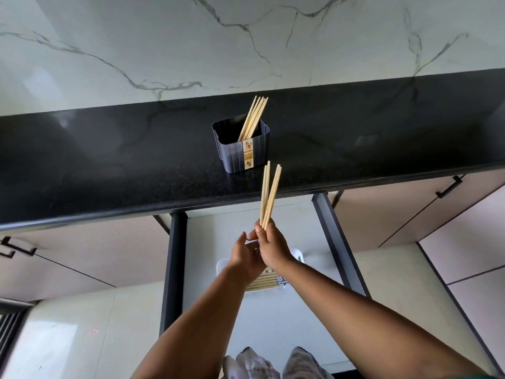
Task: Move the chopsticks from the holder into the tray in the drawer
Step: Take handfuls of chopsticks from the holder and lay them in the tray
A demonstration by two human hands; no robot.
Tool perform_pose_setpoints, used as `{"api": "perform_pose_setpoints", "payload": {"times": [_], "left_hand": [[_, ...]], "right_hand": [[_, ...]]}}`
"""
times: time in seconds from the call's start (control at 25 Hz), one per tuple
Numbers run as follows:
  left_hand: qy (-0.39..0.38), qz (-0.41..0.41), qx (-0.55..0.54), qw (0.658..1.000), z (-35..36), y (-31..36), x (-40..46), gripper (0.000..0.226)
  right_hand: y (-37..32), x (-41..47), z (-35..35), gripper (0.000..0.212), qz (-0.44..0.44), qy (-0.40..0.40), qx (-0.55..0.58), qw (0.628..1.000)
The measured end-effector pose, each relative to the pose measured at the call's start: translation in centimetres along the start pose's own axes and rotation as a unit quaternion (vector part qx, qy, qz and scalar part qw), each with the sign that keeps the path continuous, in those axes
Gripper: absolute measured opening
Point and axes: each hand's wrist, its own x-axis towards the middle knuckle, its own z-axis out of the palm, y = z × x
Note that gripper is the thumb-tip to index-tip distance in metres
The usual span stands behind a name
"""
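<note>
Both hands (269, 246) around chopsticks (269, 195); black countertop (109, 160), marble wall (191, 36)

A home kitchen: a polished black speckled stone countertop (109, 165) runs beneath a white marble-veined wall (246, 42). Below it, pale pink cabinet fronts (410, 214) carry black bar handles (449, 187), and a dark-framed pull-out drawer (332, 228) stands open. A dark ribbed plastic chopstick holder (240, 149) sits on the counter.
</note>
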Motion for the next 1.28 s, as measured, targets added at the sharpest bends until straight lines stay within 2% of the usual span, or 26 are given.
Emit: {"api": "perform_pose_setpoints", "payload": {"times": [0.04,0.12,0.2,0.28,0.32,0.36,0.44,0.52,0.56,0.64,0.8,0.92,1.0,1.08,1.2,1.28], "left_hand": [[0.046,0.024,0.096,0.994,-0.3,0.1,0.3,0.052],[0.168,0.099,0.266,0.944,-1.9,0.3,0.7,0.04],[0.302,0.182,0.346,0.869,-4.4,0.6,1.0,0.028],[0.376,0.265,0.412,0.787,-6.9,1.2,1.1,0.02],[0.371,0.322,0.464,0.737,-7.9,1.3,1.0,0.016],[0.332,0.384,0.534,0.676,-8.8,1.2,0.8,0.012],[0.182,0.436,0.698,0.538,-10.0,0.5,0.6,0.008],[0.043,0.354,0.827,0.434,-10.6,-0.7,0.8,0.044],[0.012,0.299,0.866,0.401,-11.0,-1.3,1.1,0.066],[0.006,0.223,0.9,0.374,-11.7,-2.2,2.3,0.089],[0.041,0.122,0.921,0.367,-11.9,-2.4,3.7,0.098],[0.069,0.089,0.926,0.359,-12.0,-2.6,4.0,0.106],[0.092,0.094,0.921,0.366,-11.8,-3.0,4.0,0.113],[0.096,0.103,0.913,0.383,-11.4,-3.2,4.2,0.118],[0.09,0.077,0.908,0.402,-10.8,-3.7,4.4,0.121],[0.086,0.068,0.912,0.394,-10.6,-3.5,4.7,0.119]], "right_hand": [[0.5,0.2,-0.4,0.01,-0.007,-0.009,-0.042,0.999],[2.6,0.6,-1.8,0.011,-0.037,-0.075,-0.179,0.98],[5.8,0.6,-3.6,0.017,-0.057,-0.174,-0.364,0.913],[8.9,0.4,-4.7,0.034,-0.061,-0.23,-0.528,0.816],[10.0,0.5,-4.8,0.039,-0.065,-0.233,-0.569,0.786],[10.5,0.7,-4.5,0.043,-0.069,-0.231,-0.588,0.772],[11.0,1.7,-3.1,0.047,-0.088,-0.229,-0.591,0.768],[11.0,2.6,-2.0,0.046,-0.104,-0.234,-0.594,0.762],[11.2,3.0,-1.4,0.047,-0.107,-0.239,-0.597,0.758],[11.5,3.6,-0.7,0.052,-0.105,-0.237,-0.603,0.754],[12.0,3.5,-0.7,0.046,-0.148,-0.22,-0.585,0.767],[12.4,3.3,-1.5,0.036,-0.155,-0.188,-0.535,0.809],[12.8,3.1,-2.3,0.029,-0.155,-0.15,-0.486,0.847],[13.5,2.4,-2.9,0.042,-0.13,-0.159,-0.477,0.855],[14.3,0.9,-3.2,0.08,-0.081,-0.229,-0.528,0.814],[14.1,0.6,-2.9,0.096,-0.063,-0.24,-0.546,0.8]]}}
